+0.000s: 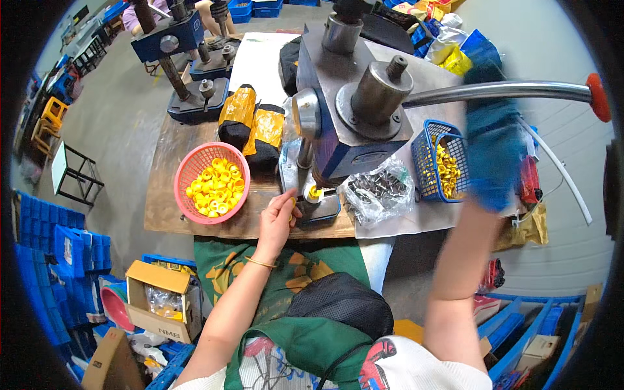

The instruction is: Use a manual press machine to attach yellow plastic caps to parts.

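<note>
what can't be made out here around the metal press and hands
Head view, all:
- Blue-gloved right hand: motion blur hides whether it grips the curved steel lever.
- Bare left hand: its own back hides the palm.
- Co-worker in lilac clothing: cut off by top edge.

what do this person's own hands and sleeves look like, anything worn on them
The left hand is ungloved, with a thin gold-toned band at the wrist. The right hand wears a blue-teal glove, blurred. The sleeves are white.

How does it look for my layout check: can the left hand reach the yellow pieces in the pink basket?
Probably yes: the left hand is near the pink basket, nothing visible stands between, and the yellow pieces lie uncovered.
</note>
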Action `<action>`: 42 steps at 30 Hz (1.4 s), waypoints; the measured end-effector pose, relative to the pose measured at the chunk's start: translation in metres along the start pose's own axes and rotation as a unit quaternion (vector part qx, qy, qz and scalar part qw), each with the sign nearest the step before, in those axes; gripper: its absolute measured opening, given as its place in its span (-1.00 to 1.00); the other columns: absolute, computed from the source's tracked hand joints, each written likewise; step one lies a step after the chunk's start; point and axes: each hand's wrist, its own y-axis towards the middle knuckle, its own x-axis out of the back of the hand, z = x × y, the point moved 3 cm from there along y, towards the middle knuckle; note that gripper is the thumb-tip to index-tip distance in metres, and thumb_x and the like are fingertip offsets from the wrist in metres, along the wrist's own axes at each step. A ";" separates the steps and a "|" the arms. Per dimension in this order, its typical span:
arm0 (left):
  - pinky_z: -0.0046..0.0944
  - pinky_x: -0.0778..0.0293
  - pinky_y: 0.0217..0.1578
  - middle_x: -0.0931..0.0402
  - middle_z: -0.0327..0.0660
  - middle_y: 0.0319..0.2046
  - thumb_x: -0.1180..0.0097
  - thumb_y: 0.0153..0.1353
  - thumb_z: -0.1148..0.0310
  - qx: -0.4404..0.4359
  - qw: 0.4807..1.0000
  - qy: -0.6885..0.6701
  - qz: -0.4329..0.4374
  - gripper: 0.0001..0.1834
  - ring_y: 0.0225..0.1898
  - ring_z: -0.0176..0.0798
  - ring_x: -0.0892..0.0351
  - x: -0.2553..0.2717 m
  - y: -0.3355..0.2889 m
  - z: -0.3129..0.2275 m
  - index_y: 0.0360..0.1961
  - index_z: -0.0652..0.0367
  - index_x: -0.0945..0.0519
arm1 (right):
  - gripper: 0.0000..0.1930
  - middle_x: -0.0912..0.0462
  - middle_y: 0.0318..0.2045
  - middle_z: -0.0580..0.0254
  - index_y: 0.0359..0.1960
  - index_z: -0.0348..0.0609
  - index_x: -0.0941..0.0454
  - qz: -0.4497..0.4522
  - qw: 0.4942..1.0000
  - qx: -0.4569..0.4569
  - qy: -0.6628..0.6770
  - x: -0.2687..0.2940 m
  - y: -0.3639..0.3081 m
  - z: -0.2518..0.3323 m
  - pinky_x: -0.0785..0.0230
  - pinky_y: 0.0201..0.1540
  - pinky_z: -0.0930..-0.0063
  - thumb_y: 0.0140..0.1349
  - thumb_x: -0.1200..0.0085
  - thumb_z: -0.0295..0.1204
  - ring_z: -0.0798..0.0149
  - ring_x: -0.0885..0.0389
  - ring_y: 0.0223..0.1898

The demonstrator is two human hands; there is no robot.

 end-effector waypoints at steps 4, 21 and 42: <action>-0.56 -0.25 -0.56 -0.48 -0.29 -0.42 -0.01 0.23 0.44 0.012 1.000 0.007 -0.007 -0.72 -0.54 -0.57 -0.34 -0.003 -0.001 0.006 -0.04 0.26 -0.50 | -0.55 -0.50 -0.12 -0.19 0.11 -0.36 -0.27 -0.258 0.735 -0.217 0.588 0.088 0.032 -0.124 -0.47 -0.20 0.32 0.25 0.09 -0.32 0.13 -0.52 -0.11; -0.58 -0.19 -0.55 -0.42 -0.39 -0.46 -0.06 0.19 0.49 0.050 0.997 -0.041 -0.030 -0.72 -0.55 -0.58 -0.25 -0.010 0.002 -0.007 -0.06 0.31 -0.49 | -0.48 -0.34 0.03 -0.06 0.08 -0.39 -0.17 0.065 0.873 -0.045 0.482 0.045 -0.046 -0.006 -0.12 0.07 0.39 0.13 0.00 -0.38 0.15 -0.25 0.04; -0.51 -0.34 -0.49 -0.54 -0.37 -0.37 -0.16 0.10 0.51 -0.084 0.977 0.196 -0.016 -0.75 -0.51 -0.55 -0.35 -0.019 0.023 -0.004 -0.15 0.20 -0.57 | -0.66 -0.56 -0.30 -0.02 -0.12 -0.24 -0.48 0.093 0.786 -0.183 0.583 -0.134 -0.124 0.144 -0.38 -0.17 0.29 0.03 -0.17 -0.45 0.01 -0.54 -0.26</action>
